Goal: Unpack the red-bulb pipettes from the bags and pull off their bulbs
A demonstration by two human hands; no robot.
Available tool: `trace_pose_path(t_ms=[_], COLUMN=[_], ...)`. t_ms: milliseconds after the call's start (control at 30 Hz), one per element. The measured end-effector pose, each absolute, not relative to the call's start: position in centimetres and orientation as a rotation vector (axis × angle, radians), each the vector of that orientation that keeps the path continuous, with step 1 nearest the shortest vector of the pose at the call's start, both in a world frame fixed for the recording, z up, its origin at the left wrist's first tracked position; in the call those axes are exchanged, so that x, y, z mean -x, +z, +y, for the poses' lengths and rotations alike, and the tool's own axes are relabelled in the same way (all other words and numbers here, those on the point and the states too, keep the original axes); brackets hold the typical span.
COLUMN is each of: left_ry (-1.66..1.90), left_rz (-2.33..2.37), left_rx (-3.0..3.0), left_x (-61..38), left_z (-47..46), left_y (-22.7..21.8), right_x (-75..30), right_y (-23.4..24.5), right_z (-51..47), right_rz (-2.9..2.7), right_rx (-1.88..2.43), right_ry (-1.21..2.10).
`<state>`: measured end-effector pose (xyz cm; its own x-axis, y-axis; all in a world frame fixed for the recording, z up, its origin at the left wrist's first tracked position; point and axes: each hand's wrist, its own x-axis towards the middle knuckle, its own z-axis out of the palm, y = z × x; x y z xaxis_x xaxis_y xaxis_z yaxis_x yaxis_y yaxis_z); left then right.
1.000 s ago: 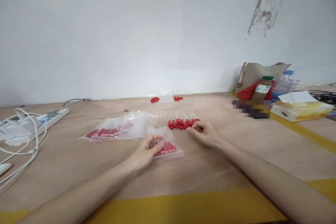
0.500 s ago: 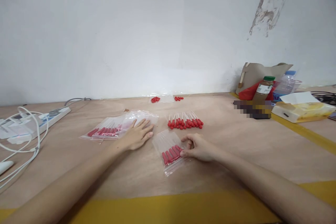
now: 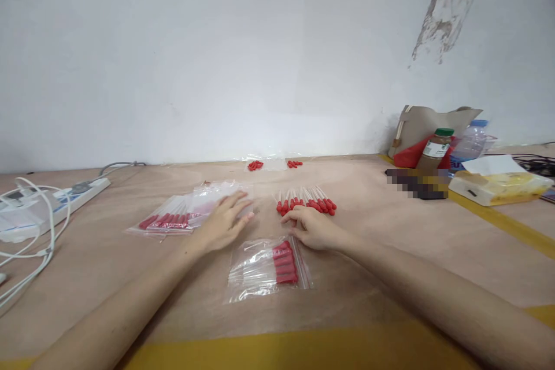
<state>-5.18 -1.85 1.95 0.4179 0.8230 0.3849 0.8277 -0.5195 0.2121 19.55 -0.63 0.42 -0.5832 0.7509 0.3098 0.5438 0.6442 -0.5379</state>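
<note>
A clear zip bag lies flat in front of me, holding several pale sticks with red bulb-like ends, which look like droppers. My right hand is just above the bag's upper right corner, its fingers bent, thumb and forefinger apart. Beyond it lies a row of loose red-ended droppers. My left hand has its fingers spread over the right edge of some clear zip bags. To its left, filled bags of droppers overlap one another.
Small red caps lie in clear plastic by the wall. At left are a power strip and white cables. On the right stand a tissue pack, a green-capped bottle, a blue-capped bottle and a beige bag.
The filled bag has turned so its red ends point right, and it lies flat nearer me. My right hand has moved slightly up and left; my left hand has lifted a little off the bags.
</note>
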Motion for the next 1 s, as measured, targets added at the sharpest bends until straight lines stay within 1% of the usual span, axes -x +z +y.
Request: trace_pose_path(t_ms=[67, 133, 200, 300, 333, 400, 533, 733, 833, 1000], left_ry=[-0.705, -0.562, -0.417, -0.333, -0.324, -0.319, -0.362, -0.510, -0.622, -0.638], left_rz=[-1.491, -1.400, -1.291, -1.223, -1.236, -1.286, -1.335, -1.306, -1.172, -0.822], left_rx=[2.866, 3.059, 3.155, 3.173, 3.167, 3.154, 3.145, 3.145, 3.086, 3.007], left_x=[3.4, 1.8, 0.6, -0.3, -0.5, -0.8, -1.1, -1.0, -1.4, -2.3], left_z=[-3.9, -5.7, -6.8, -7.2, -7.0, -6.6, -6.0, -5.1, -4.1, -2.8], left_y=[2.4, 2.4, 2.0, 0.9, 0.6, 0.4, 0.5, 0.6, 0.6, 0.7], right_x=[-19.5, -19.9, -20.7, -21.7, -21.9, -22.0, -21.9, -21.1, -20.8, -21.0], right_y=[0.0, -0.3, -0.3, -0.3, -0.3, -0.6, -0.8, 0.4, 0.7, 0.4], right_z=[-0.6, -1.0, -1.6, -2.7, -3.0, -3.4, -3.7, -4.2, -4.4, -4.4], right_rz=[-2.206, -2.114, -2.062, -1.958, -1.911, -1.821, -1.736, -1.656, -1.664, -1.720], right_rx=[1.131, 1.288, 1.416, 1.422, 1.393, 1.341, 1.326, 1.442, 1.423, 1.363], right_ry=[0.550, 0.716, 1.039, 1.580, 1.690, 1.806, 1.798, 1.717, 1.687, 1.663])
